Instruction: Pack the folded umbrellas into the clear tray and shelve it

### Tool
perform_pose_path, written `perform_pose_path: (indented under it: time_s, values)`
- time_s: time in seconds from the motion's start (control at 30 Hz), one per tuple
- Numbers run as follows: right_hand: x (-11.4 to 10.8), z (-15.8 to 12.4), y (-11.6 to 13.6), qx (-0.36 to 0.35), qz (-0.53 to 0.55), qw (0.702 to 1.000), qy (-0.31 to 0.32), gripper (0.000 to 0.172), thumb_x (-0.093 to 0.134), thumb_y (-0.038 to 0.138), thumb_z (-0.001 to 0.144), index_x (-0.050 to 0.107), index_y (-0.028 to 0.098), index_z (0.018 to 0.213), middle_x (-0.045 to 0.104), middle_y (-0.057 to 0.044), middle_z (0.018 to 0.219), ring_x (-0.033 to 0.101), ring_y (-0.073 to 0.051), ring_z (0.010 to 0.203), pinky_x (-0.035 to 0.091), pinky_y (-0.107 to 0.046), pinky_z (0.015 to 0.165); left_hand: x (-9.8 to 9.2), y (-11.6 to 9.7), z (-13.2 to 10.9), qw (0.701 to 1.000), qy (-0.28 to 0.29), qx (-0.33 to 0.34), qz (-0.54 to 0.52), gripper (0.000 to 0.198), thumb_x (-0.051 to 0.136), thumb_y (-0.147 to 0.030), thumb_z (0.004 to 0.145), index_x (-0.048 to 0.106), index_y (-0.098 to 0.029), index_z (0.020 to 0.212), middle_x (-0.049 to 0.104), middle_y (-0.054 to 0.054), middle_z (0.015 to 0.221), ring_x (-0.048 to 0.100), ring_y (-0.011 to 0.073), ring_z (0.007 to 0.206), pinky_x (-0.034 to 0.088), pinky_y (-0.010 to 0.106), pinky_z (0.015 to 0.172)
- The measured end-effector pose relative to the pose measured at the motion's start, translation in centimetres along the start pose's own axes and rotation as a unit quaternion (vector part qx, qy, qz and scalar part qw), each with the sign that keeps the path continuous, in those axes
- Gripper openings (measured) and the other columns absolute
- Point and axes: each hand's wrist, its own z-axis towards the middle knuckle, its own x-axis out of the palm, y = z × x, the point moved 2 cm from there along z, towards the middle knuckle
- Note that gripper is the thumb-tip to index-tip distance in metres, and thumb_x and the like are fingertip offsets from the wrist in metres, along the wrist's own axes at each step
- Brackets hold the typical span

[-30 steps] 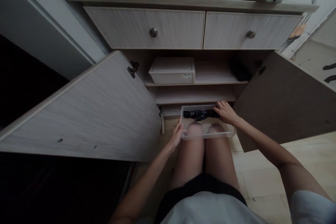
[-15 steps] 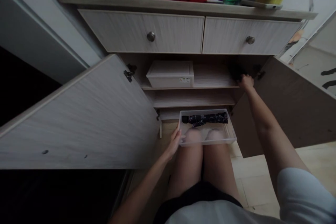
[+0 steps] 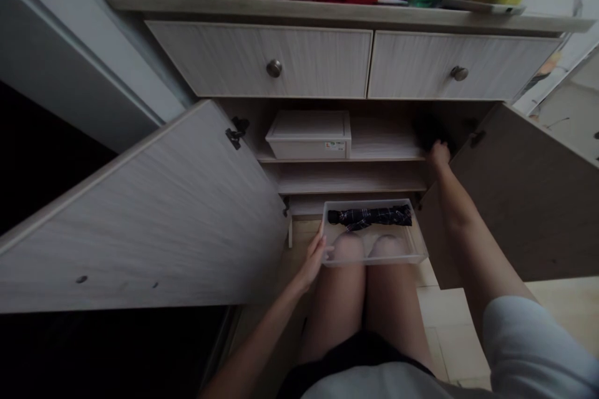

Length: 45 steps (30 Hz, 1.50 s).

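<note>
At nine o'clock of the view, the left cabinet door stands open. Next to it, the left hand curls its fingers on the left edge of a clear plastic tray, which lies across the thighs and holds a folded dark umbrella. At two o'clock, the half-closed right hand touches a dark object on the shelf, but I cannot tell if it has hold. The right cabinet door stands open just beside this hand.

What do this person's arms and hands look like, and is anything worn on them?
The left hand and right hand are bare, without gloves. No watch or bracelet shows. The right arm comes from a loose, pale grey short sleeve.
</note>
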Motion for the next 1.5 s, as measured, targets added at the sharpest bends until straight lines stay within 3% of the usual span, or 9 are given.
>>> perform_pose_path:
  time_s: [0.27,0.5,0.63,0.73,0.83,0.97,1.13,1.27,1.5]
  values:
    - [-1.1,-3.2,-1.0,-0.006,0.257,0.965,-0.045,0.047,0.058,0.026,0.086,0.06,0.007,0.129,0.066,-0.022,0.123,0.061,-0.031,0.119,0.048,-0.047,0.103,0.2,-0.4,-0.5,1.0,-0.004,0.004,0.024,0.072,0.061,-0.06,0.09,0.041,-0.035,0.155,0.047,0.01,0.156,0.071,0.0217,0.1,0.056,0.032,0.084]
    - [-3.6,-11.3,-4.9,-0.13,0.465,0.869,0.112,0.059,0.075,0.055,0.07,0.07,0.017,0.114,0.073,-0.01,0.1,0.069,-0.026,0.094,0.057,-0.04,0.082,0.4,-0.3,-0.4,1.0,0.0,-0.005,0.006,0.067,0.062,-0.058,0.091,0.046,-0.034,0.152,0.056,0.008,0.149,0.072,0.0203,0.097,0.055,0.029,0.082]
    - [-5.6,-16.4,-6.8,-0.173,0.425,0.864,0.21,0.061,0.078,0.06,0.069,0.072,0.022,0.116,0.074,-0.008,0.102,0.07,-0.025,0.092,0.058,-0.036,0.077,0.4,-0.1,-0.2,1.0,-0.003,-0.003,0.0,0.067,0.061,-0.059,0.091,0.045,-0.035,0.152,0.053,0.008,0.151,0.072,0.0195,0.095,0.055,0.028,0.08]
    - [-6.4,-19.2,-7.1,-0.218,0.383,0.855,0.273,0.058,0.078,0.061,0.071,0.073,0.024,0.117,0.074,-0.008,0.11,0.069,-0.027,0.1,0.058,-0.039,0.087,0.3,0.0,-0.1,1.0,0.003,-0.008,-0.004,0.069,0.061,-0.059,0.091,0.043,-0.036,0.153,0.051,0.008,0.153,0.072,0.0205,0.096,0.056,0.029,0.08]
    - [-6.4,-21.2,-6.9,-0.273,0.338,0.844,0.314,0.056,0.074,0.059,0.077,0.073,0.023,0.12,0.073,-0.009,0.117,0.068,-0.029,0.107,0.056,-0.042,0.095,0.3,0.3,0.1,1.0,0.003,-0.003,0.003,0.071,0.061,-0.06,0.091,0.041,-0.036,0.154,0.045,0.008,0.158,0.072,0.0216,0.098,0.057,0.03,0.08]
    - [-5.4,-22.8,-6.3,-0.341,0.26,0.833,0.35,0.054,0.067,0.051,0.086,0.068,0.019,0.129,0.073,-0.01,0.118,0.069,-0.028,0.102,0.058,-0.043,0.089,0.4,1.2,0.6,1.0,-0.023,-0.002,0.01,0.071,0.06,-0.061,0.091,0.039,-0.038,0.155,0.042,0.008,0.16,0.072,0.0213,0.096,0.057,0.033,0.082]
    - [-4.4,-23.9,-4.7,-0.427,0.214,0.818,0.319,0.047,0.061,0.037,0.091,0.063,0.018,0.134,0.068,-0.013,0.129,0.065,-0.029,0.117,0.052,-0.045,0.101,0.4,1.3,0.7,0.999,-0.035,-0.011,0.005,0.072,0.061,-0.06,0.09,0.041,-0.034,0.154,0.05,0.01,0.155,0.072,0.0236,0.096,0.058,0.035,0.081]
    - [-3.0,-24.5,-3.6,-0.496,0.17,0.803,0.284,0.045,0.061,0.026,0.09,0.061,0.019,0.135,0.068,-0.014,0.126,0.064,-0.028,0.117,0.052,-0.046,0.101,0.4,0.5,0.2,1.0,-0.005,-0.011,-0.006,0.078,0.066,-0.065,0.085,0.04,-0.04,0.154,0.037,0.005,0.163,0.072,0.0211,0.096,0.059,0.031,0.078]
    - [-0.7,-24.4,-2.9,-0.514,0.091,0.825,0.217,0.042,0.063,0.013,0.084,0.064,0.018,0.126,0.069,-0.013,0.118,0.065,-0.025,0.111,0.052,-0.039,0.096,0.2,1.0,0.5,0.999,-0.028,-0.018,0.014,0.071,0.062,-0.06,0.09,0.039,-0.04,0.154,0.048,0.005,0.156,0.071,0.0196,0.096,0.058,0.032,0.082]
